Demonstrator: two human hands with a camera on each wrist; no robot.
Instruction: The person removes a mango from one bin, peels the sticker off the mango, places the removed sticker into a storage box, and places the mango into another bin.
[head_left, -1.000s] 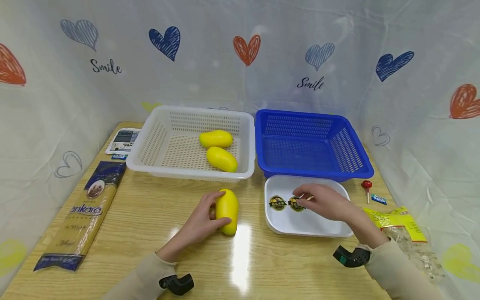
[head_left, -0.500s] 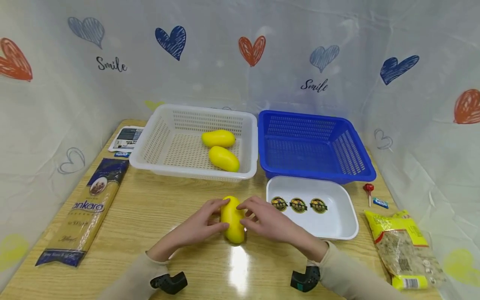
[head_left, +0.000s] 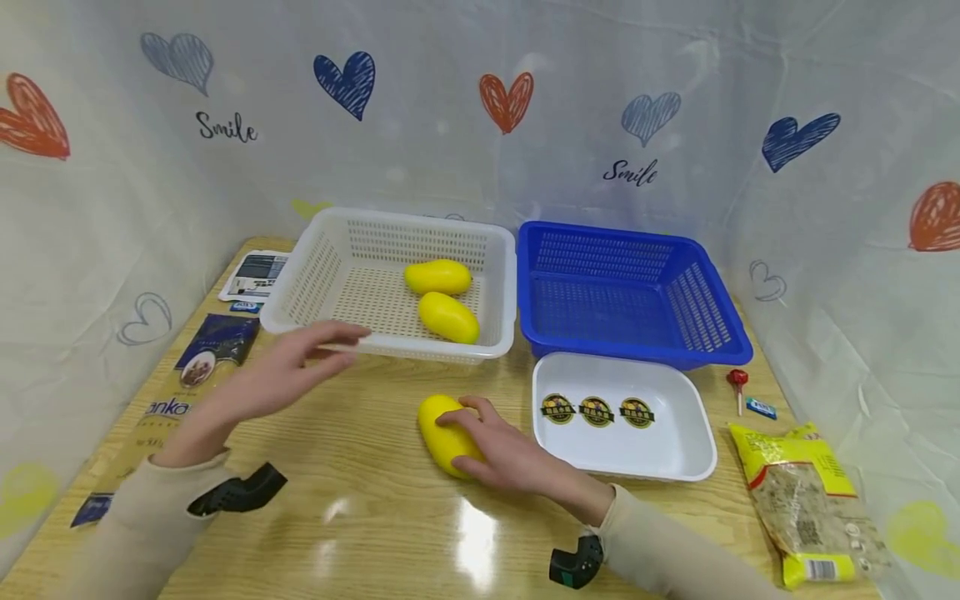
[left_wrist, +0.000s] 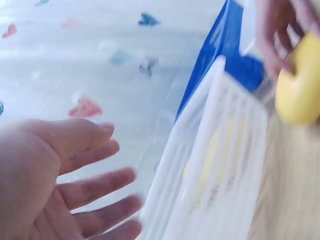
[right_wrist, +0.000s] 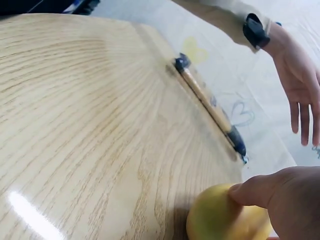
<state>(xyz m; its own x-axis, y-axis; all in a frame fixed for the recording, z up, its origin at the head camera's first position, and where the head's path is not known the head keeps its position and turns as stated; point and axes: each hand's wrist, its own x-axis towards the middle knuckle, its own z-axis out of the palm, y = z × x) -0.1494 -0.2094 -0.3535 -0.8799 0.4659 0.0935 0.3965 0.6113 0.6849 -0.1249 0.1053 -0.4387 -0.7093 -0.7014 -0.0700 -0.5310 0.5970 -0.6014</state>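
My right hand [head_left: 502,450] grips a yellow mango [head_left: 435,425] at the middle of the table, thumb on the near side and fingers over its top. In the right wrist view, the thumb presses on the mango [right_wrist: 212,215]. My left hand [head_left: 273,375] is raised in front of the white basket [head_left: 360,292], its fingers extended and holding nothing; the left wrist view shows the same hand [left_wrist: 45,175] with spread fingers. Two more mangoes, an upper one [head_left: 438,276] and a lower one [head_left: 448,317], lie in that basket.
A blue basket [head_left: 592,300] stands beside the white one. In front of it sits a white tray [head_left: 637,450] with three round stickers. A noodle packet [head_left: 217,337] lies at left, partly behind the left arm. At right are a lollipop [head_left: 737,379] and a yellow-topped bag [head_left: 802,500].
My right hand came from the white tray to the mango and now holds it. My left hand let go and moved left and up. The mango has turned and shifted slightly left.
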